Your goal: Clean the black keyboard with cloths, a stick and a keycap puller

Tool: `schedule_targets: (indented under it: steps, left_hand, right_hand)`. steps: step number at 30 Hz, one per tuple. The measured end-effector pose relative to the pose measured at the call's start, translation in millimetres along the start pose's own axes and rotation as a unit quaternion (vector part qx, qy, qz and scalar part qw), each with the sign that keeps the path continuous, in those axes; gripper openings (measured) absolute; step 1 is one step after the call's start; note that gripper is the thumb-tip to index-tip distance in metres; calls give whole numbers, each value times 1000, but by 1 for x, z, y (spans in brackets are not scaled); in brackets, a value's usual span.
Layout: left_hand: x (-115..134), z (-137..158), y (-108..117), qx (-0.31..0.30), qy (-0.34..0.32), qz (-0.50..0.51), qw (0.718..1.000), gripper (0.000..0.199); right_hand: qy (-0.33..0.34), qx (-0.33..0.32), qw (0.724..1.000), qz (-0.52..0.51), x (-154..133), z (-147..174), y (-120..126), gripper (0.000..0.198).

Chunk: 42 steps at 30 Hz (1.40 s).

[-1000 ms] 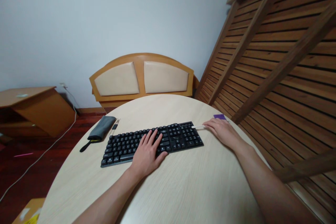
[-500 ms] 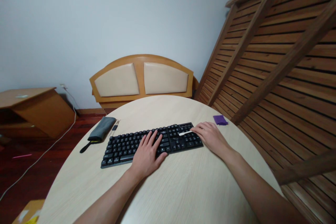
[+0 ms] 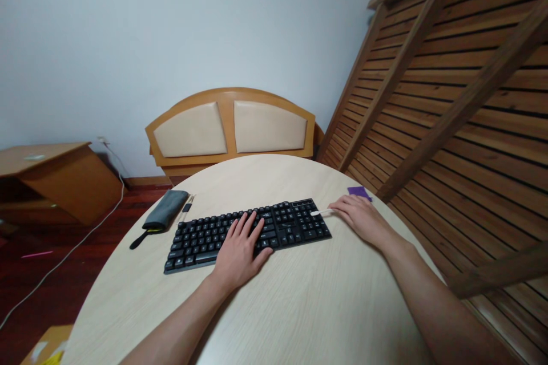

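Note:
A black keyboard (image 3: 222,234) lies slightly slanted on the round pale wooden table (image 3: 308,302). My left hand (image 3: 242,245) rests flat on it with the fingers spread over the keys right of its middle. At the keyboard's right end, my right hand (image 3: 359,217) pinches a slim white brush (image 3: 322,213) by its handle. The brush head is over the number pad, touching or just above the keys. Partly behind my right hand lies a folded purple cloth (image 3: 358,191).
A grey pouch (image 3: 166,211) with a black strap lies at the table's left, beside a small black item (image 3: 187,207) and thin sticks. Beyond the table stands a padded headboard (image 3: 231,125). Wooden slats (image 3: 449,125) lean at the right. A white cable (image 3: 85,239) crosses the floor.
My right hand has moved to the right with the brush, from the middle of the number pad area toward its right side, and now partly covers the purple cloth. My left hand stays put.

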State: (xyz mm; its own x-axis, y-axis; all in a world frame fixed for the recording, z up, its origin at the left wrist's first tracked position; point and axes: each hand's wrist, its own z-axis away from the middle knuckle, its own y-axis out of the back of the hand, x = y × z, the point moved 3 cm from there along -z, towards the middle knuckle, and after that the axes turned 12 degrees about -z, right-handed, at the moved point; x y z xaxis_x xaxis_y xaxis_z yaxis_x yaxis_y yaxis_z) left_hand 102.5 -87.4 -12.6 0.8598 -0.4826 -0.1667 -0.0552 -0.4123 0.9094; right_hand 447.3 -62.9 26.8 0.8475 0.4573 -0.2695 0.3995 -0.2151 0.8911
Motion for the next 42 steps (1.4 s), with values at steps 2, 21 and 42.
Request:
schedule_targets:
  steps: [2, 21, 42]
  left_hand:
    - [0, 0, 0, -3, -1, -2, 1000, 69]
    - [1, -1, 2, -12, 1, -5, 1000, 70]
    - [0, -1, 1, -10, 2, -1, 1000, 70]
  right_hand:
    - [-5, 4, 1000, -2, 6, 2, 4, 30]
    - [19, -51, 996, -75, -28, -1, 1, 32]
    - [14, -50, 993, -103, -8, 8, 15, 38]
